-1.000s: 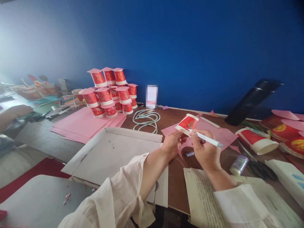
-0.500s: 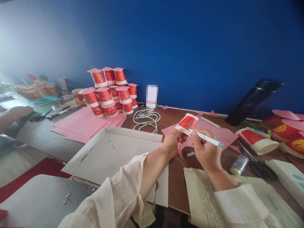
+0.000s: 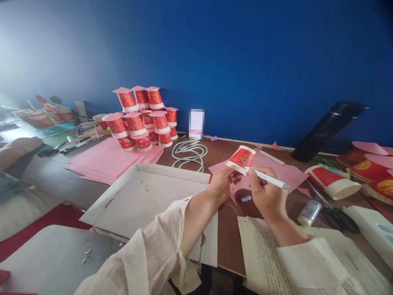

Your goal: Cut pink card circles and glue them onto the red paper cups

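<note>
My left hand point(image 3: 223, 183) grips a red paper cup point(image 3: 242, 156) with a gold pattern by its white rim; the cup is tilted over a sheet of pink paper point(image 3: 290, 177). In my right hand point(image 3: 267, 192) is a white marker point(image 3: 272, 179), its tip at the cup's lower side near the white rim. Whether the tip touches the cup I cannot tell. A small light-purple cap point(image 3: 246, 198) lies on the brown table between my hands. Some fingers of my left hand are hidden behind the cup.
Left stand stacked red cups point(image 3: 135, 123) with pink paper tops, beside pink sheets point(image 3: 92, 159). A cardboard tray point(image 3: 153, 196) lies near my left arm, a coiled cable point(image 3: 189, 155) behind. Right are scissors point(image 3: 339, 219), a glue bottle point(image 3: 309, 213), another cup point(image 3: 333, 182) and a black flask point(image 3: 328, 131). Another person's arm point(image 3: 20, 151) rests far left.
The cup in my left hand has shifted very slightly. My right hand keeps the marker at almost the same spot; otherwise little differs.
</note>
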The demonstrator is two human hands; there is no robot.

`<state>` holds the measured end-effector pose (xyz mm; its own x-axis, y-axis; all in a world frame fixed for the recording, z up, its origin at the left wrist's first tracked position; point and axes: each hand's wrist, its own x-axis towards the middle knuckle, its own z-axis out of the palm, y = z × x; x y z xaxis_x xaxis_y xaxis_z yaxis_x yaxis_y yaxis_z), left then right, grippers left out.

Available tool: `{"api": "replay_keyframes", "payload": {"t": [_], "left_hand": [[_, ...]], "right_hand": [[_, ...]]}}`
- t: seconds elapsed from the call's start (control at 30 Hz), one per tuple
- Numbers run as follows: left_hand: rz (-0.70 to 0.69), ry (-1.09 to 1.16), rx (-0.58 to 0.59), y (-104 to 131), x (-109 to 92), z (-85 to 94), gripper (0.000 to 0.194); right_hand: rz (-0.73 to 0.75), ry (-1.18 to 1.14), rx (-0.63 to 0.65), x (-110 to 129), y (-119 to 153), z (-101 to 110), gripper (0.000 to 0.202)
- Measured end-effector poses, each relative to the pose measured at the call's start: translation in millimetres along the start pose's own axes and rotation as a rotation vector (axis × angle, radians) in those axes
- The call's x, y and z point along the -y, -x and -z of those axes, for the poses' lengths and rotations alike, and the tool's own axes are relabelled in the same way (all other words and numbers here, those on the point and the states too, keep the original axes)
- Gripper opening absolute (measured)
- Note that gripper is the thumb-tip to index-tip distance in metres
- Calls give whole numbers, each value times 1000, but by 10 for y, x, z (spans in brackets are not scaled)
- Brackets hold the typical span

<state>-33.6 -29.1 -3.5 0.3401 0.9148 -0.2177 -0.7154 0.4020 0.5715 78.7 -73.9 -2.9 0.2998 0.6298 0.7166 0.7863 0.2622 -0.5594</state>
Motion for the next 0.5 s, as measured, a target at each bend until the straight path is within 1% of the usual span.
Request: {"api": "replay_keyframes", "payload": {"t": [0.27,0.4,0.5], "left_hand": [[18,10,6,8,-15,-10,11],[23,9,17,3,-22,-10,12],[35,13,3,7,-30,-14,13]], "right_hand": [[-4,-11,3,0,7,2,21],[16,-9,-2,-7,8,0,22],[19,-12,-5,-4,7,1,22]]}}
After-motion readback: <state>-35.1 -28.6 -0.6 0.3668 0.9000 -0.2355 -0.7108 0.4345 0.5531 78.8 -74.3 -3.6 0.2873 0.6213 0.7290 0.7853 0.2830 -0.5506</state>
